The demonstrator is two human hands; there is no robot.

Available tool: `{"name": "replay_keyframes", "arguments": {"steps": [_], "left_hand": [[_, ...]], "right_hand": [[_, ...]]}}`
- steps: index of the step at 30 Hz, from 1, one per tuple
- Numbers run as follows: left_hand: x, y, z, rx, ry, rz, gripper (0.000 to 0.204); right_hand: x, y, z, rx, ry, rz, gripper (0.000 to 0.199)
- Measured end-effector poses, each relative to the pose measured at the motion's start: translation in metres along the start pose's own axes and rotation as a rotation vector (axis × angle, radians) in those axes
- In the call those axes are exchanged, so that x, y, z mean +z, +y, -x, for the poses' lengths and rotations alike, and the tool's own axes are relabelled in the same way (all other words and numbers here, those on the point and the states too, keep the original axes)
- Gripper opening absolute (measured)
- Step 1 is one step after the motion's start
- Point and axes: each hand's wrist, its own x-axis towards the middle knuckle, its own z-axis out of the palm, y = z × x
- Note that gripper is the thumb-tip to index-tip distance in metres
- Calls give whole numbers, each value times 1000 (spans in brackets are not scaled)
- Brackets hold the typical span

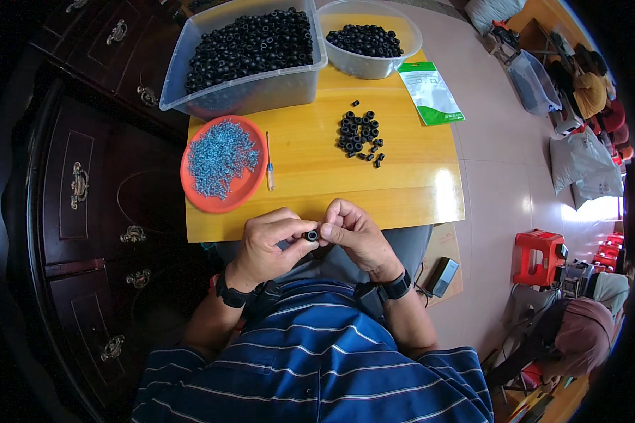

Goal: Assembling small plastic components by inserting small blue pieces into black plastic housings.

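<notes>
Between the thumb and fingers of my left hand (269, 240) is a small black ring-shaped part (312, 235), its round opening showing. My right hand (356, 236) is close beside it, thumb and forefinger pinched together at the part's right side. Whatever those fingertips hold, if anything, is too small to make out. Both hands are just off the near edge of the yellow table (310, 190). Farther back on the tabletop lies a loose group of similar black parts (358, 132). An orange plate (245, 190) to the left bears a heap of small silvery screw-like pieces (222, 155).
A screwdriver (270, 176) lies right of the plate. At the back stand a large clear bin (261, 93) and a clear bowl (367, 69), both holding black parts. A green-white packet (432, 99) lies at the right edge. Dark drawers (77, 187) stand left; a red stool (536, 257) stands right.
</notes>
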Motion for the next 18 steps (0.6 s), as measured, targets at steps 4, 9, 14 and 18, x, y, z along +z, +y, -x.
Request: {"name": "replay_keyframes", "arguments": {"steps": [4,9,14,18], "left_hand": [[1,-1,-1,8,-3,44,27],[2,2,-6,15,-20,16,26],[2,-1,-6,2,19,26,27],[8,-6,-4,11,26,11,25]], "right_hand": [[-5,2,-3,-10,-47,49,14],[-7,-2,-2,-12,-51,38,14],[-7,-1,-5,-9,-34,135,13],[-9,-3,-2,35,-102,156,8]]}}
